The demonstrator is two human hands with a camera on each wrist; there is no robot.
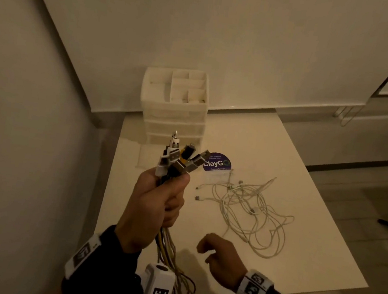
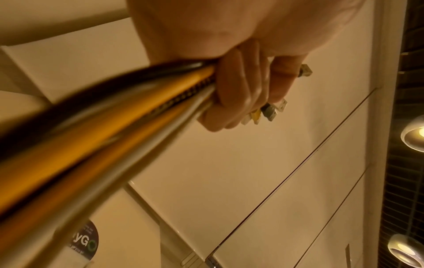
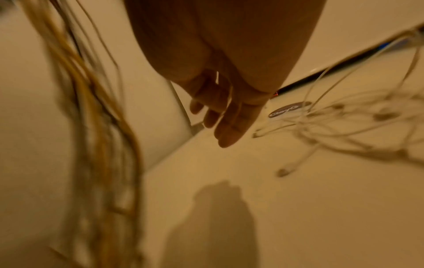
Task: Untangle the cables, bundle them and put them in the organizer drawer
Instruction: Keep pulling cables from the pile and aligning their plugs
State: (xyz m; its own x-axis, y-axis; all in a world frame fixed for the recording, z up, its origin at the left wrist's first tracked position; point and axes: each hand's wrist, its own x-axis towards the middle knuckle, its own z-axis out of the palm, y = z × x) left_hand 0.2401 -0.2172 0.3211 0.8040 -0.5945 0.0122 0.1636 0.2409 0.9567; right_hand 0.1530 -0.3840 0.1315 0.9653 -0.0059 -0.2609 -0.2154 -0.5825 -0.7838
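My left hand [image 1: 161, 201] [image 2: 238, 87] grips a bundle of cables [image 1: 176, 161] [image 2: 114, 116], white, yellow and black, held upright above the table's left side. Their USB plugs fan out above my fist and the cords [image 3: 98, 127] hang down below it. My right hand [image 1: 218, 255] [image 3: 224, 112] hovers low over the table with relaxed, loosely bent fingers and holds nothing. A tangle of thin white cables [image 1: 249, 207] [image 3: 344, 119] lies on the table to its right. The white organizer [image 1: 173, 105] with stacked drawers stands at the table's far side, drawers closed.
A round dark "ClayGo" sticker [image 1: 216, 163] sits on the white table [image 1: 284, 158] in front of the organizer. A wall runs along the left. The table's right and near edges drop to a tiled floor.
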